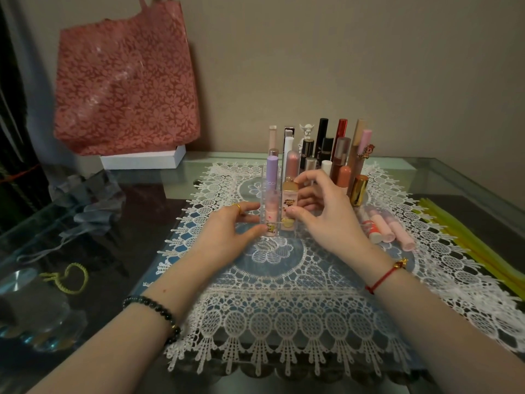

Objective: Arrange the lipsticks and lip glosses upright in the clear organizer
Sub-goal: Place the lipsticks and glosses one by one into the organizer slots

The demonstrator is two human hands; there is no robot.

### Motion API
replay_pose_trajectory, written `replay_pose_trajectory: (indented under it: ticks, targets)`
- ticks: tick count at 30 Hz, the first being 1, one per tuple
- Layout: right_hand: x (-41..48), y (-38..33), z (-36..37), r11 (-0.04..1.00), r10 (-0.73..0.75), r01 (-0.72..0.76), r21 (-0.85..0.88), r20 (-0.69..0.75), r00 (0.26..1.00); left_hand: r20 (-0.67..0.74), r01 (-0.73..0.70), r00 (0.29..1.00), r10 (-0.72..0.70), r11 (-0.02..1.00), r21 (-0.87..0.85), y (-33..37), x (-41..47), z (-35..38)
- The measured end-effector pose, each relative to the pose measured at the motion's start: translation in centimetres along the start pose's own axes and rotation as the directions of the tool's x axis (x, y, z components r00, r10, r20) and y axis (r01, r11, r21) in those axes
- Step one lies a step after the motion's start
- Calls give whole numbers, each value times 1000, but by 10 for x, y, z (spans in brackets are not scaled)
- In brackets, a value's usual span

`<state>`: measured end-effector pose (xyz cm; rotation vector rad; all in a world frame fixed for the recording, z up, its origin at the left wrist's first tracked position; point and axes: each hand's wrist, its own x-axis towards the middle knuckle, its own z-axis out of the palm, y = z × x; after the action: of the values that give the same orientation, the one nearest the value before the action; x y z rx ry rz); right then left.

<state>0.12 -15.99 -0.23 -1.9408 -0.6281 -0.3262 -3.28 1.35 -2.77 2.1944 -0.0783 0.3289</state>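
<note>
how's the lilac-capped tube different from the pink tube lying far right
The lilac tube stands upright; the pink tube lies flat. The lilac tube sits in the organizer; the pink tube lies outside it on the lace mat. The lilac tube has a lilac cap; the pink tube looks pale pink throughout. Both are slim round tubes.
</note>
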Motion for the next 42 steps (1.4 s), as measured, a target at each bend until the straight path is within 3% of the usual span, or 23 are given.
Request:
replay_pose_trajectory:
  ticks: [16, 26, 33, 37, 42]
  targets:
    - [-1, -6, -4, 997, -13, 12, -77, -22, 1000, 3, 1, 1000, -1, 1000, -15, 0, -1, -1]
    - [5, -36, -53, 999, -52, 52, -9, -171, 984, 19, -7, 1000, 6, 1000, 25, 3, -1, -3]
    - [-15, -32, -87, 964, 73, -46, -263, 93, 993, 4, 28, 1000, -28, 999, -23, 3, -2, -2]
    - [-35, -18, -91, 896, 181, -77, -438, 202, 962, -6, 52, 999, -52, 997, -65, 1, -2, -1]
    - [-53, 1, -88, 843, 246, -66, -533, 275, 929, -6, 57, 998, -58, 995, -86, 1, -3, 0]
